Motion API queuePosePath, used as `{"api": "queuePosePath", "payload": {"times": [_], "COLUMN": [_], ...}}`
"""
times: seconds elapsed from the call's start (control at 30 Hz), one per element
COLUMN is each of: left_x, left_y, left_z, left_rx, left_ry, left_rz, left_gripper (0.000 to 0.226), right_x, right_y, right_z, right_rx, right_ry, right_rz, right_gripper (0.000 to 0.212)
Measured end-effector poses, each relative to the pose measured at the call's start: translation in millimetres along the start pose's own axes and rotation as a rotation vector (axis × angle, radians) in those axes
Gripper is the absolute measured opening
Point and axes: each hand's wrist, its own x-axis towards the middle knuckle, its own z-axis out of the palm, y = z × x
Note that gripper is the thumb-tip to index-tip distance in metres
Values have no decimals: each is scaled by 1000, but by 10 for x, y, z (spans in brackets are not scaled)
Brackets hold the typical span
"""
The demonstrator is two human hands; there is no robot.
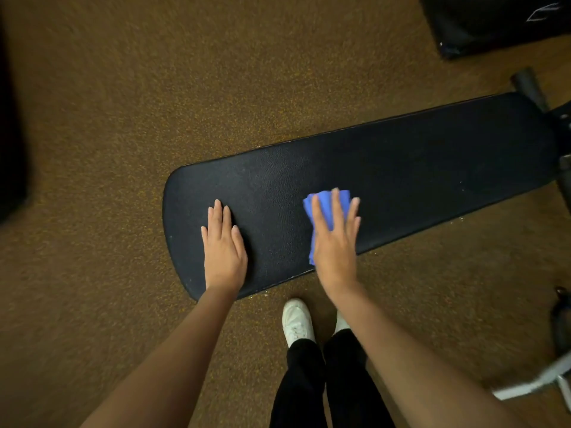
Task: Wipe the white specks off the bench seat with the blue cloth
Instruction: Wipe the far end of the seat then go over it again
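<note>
Across the middle of the frame, black padded worktop (386, 177) running from lower left to upper right over brown speckled floor (123, 103). Right hand (335, 242) flat, fingers spread, pressing blue cloth (324, 200) against the near edge; grip released, not clenched. Left hand (224, 251) flat and empty near the rounded left end. Few faint white specks (461, 182) right of the cloth. White shoe (297, 321) at bottom centre.

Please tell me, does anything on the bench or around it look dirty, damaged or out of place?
Nothing is damaged or askew. The bench seat carries a few tiny white specks, one at its right part, and more lie on the floor along its near edge. The right hand presses the blue cloth flat on the seat; the left hand rests flat beside it.
</note>
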Motion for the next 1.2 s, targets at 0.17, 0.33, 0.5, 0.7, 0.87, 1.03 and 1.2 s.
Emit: {"api": "queuePosePath", "payload": {"times": [0.17,0.33,0.5,0.7,0.87,1.03,1.2], "left_x": [4,13,25,5,158,208,84], "left_y": [10,78,583,1342,1442,1617,1647], "left_z": [15,36,187,678,1000,1169,1234], "left_rx": [32,70,22,46,105,133,171], "left_ry": [6,11,88,4,83,93,20], "left_rz": [7,-47,-28,129,39,199,277], "left_gripper": [54,47,59,62,57,52,49], "right_x": [-25,329,347,36,79,120,131], "right_y": [-262,-109,119,829,1192,1389,1442], "right_z": [183,-35,-360,-692,-809,-863,-831], "right_rx": [-137,-126,75,-44,-134,-101,-106], "right_ry": [-111,-113,-204,-150,-209,-208,-210], "right_rz": [-323,-74,-157,30,-7,10,10], "right_gripper": [95,86,59,60,59,54,54]}}
